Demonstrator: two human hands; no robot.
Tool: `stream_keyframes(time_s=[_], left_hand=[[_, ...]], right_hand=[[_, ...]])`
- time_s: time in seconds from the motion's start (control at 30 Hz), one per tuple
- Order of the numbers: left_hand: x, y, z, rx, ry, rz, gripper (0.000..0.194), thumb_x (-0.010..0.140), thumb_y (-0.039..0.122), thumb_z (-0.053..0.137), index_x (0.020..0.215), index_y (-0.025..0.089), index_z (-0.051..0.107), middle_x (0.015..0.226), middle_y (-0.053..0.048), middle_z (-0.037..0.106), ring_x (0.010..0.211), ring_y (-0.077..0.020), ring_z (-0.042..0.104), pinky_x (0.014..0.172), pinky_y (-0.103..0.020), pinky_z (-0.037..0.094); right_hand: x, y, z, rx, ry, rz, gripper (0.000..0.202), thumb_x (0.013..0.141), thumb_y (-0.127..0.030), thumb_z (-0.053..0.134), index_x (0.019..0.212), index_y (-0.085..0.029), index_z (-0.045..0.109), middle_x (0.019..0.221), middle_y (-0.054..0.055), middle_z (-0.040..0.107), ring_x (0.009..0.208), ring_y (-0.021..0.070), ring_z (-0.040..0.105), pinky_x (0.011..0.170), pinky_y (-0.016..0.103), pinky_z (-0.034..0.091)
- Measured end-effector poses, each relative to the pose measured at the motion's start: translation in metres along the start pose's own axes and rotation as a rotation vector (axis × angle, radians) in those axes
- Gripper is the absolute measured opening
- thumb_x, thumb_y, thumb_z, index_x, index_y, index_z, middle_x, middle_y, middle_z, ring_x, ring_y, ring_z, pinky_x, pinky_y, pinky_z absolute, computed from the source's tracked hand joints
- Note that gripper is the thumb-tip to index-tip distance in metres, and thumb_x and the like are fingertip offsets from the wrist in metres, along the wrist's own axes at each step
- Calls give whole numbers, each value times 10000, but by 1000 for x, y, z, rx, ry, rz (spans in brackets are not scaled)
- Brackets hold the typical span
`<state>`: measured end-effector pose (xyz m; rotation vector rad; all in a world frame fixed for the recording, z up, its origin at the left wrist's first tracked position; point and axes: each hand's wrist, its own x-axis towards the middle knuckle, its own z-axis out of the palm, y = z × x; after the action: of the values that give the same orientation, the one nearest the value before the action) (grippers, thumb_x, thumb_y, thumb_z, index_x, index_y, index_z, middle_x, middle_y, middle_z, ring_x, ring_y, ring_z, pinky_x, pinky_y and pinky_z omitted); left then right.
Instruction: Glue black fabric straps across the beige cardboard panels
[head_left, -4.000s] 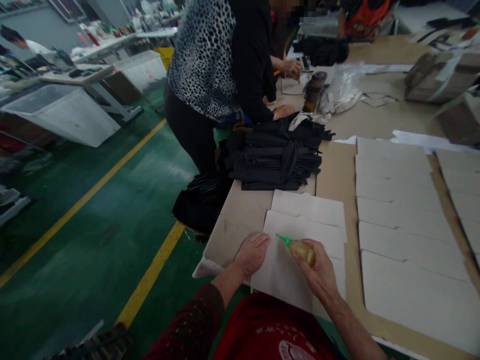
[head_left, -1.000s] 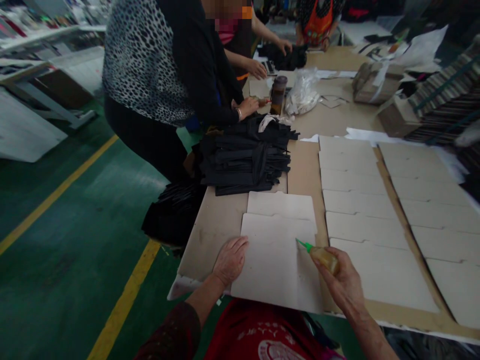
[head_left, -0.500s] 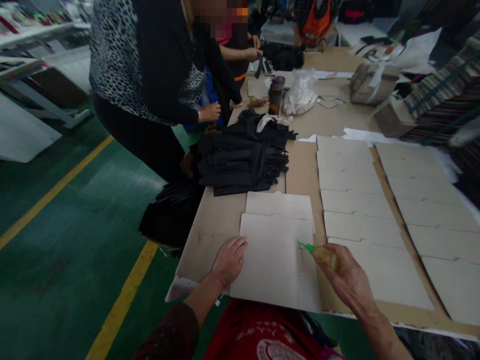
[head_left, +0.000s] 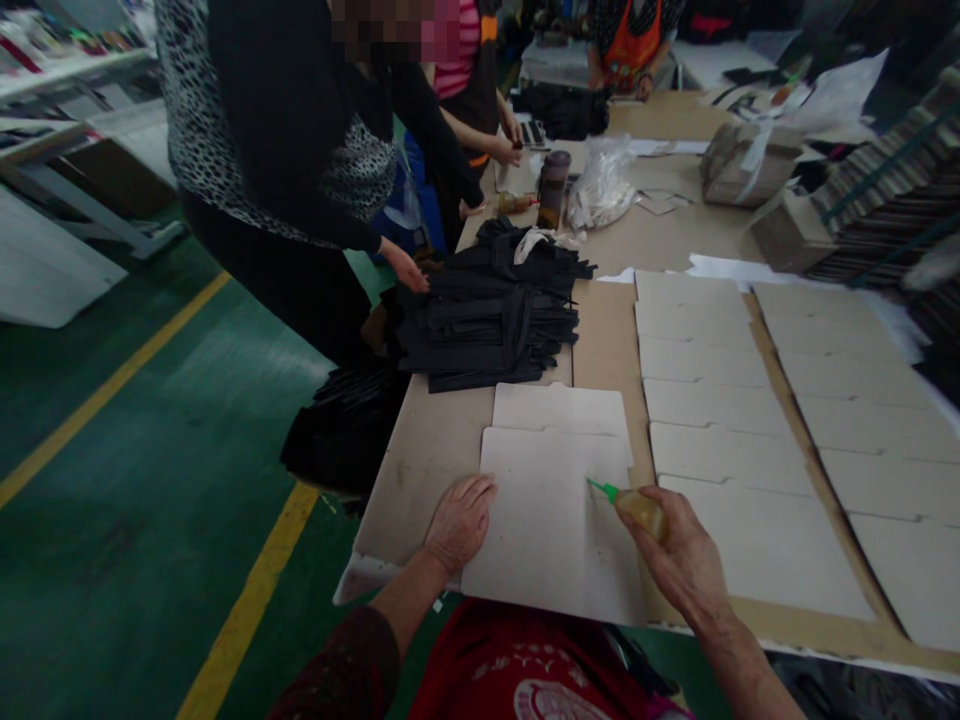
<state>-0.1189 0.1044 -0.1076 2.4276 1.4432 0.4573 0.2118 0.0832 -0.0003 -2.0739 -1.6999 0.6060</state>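
Across the left edge of a pale board [head_left: 540, 530] lies my left hand [head_left: 461, 518], its fingers stretched out flat. My right hand [head_left: 686, 550] is wrapped round a squeeze bottle [head_left: 643, 513] of amber liquid. The bottle's thin green nozzle [head_left: 602, 489] points left, over the right part of the board; I cannot tell whether the tip touches it. Another pale board [head_left: 559, 405] shows from beneath the far edge of the first.
Black strips [head_left: 487, 320] are piled beyond the boards. Overlapping boards [head_left: 750, 530] lie in rows at right. A tumbler [head_left: 553, 190] and a plastic bag [head_left: 602, 185] stand farther back. A co-worker's hand [head_left: 405, 265] is beside the black pile; other people stand behind.
My right hand and the bottle have moved slightly left over the board. My left hand stays put. The nearest co-worker's hand has lowered towards the black strips.
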Motion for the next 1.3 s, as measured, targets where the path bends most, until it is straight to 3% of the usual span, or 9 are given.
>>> stream_keyframes(time_s=[0.27, 0.43, 0.73, 0.9, 1.1, 1.3], left_hand=[[-1, -1, 0, 0, -12, 11, 496, 835, 70, 483, 1311, 201, 532, 1389, -56, 555, 1290, -223, 466, 1100, -450, 442], [-1, -2, 3, 3, 9, 23, 506, 820, 50, 478, 1302, 194, 535, 1377, -50, 572, 1285, -206, 473, 1096, -432, 451], [-2, -3, 4, 6, 30, 45, 493, 824, 46, 474, 1295, 178, 537, 1369, -58, 578, 1284, -203, 478, 1103, -413, 457], [-1, -3, 1, -9, 32, 47, 514, 804, 40, 477, 1295, 181, 537, 1371, -60, 578, 1279, -206, 490, 1093, -419, 471], [-1, -2, 0, -17, 47, 44, 520, 805, 40, 470, 1299, 185, 542, 1356, -65, 591, 1276, -203, 498, 1089, -421, 480], [-2, -3, 1, -5, 32, 47, 507, 824, 54, 462, 1308, 186, 537, 1369, -68, 580, 1280, -213, 494, 1085, -434, 481]], right_hand=[[5, -4, 3, 226, 143, 172, 515, 764, -613, 606, 1106, -228, 584, 1025, 77, 664, 897, 267, 631, 809, 406, 511], [29, -6, -3, 326, 212, 245, 574, 705, -636, 654, 1089, -214, 597, 932, 69, 677, 800, 248, 626, 740, 383, 514], [83, -1, 0, 257, 171, 188, 593, 702, -642, 662, 1121, -229, 591, 969, 53, 668, 828, 238, 615, 771, 382, 485], [93, 0, 4, 187, 124, 116, 574, 741, -648, 615, 1133, -230, 582, 1039, 65, 660, 867, 235, 612, 796, 381, 482], [102, 0, -1, -92, 130, -34, 469, 825, -568, 500, 1156, -246, 579, 1114, 81, 611, 863, 246, 601, 758, 393, 478], [109, 4, -14, -143, 89, -18, 429, 818, -547, 510, 1126, -258, 590, 1056, 62, 632, 827, 236, 613, 706, 365, 472]])
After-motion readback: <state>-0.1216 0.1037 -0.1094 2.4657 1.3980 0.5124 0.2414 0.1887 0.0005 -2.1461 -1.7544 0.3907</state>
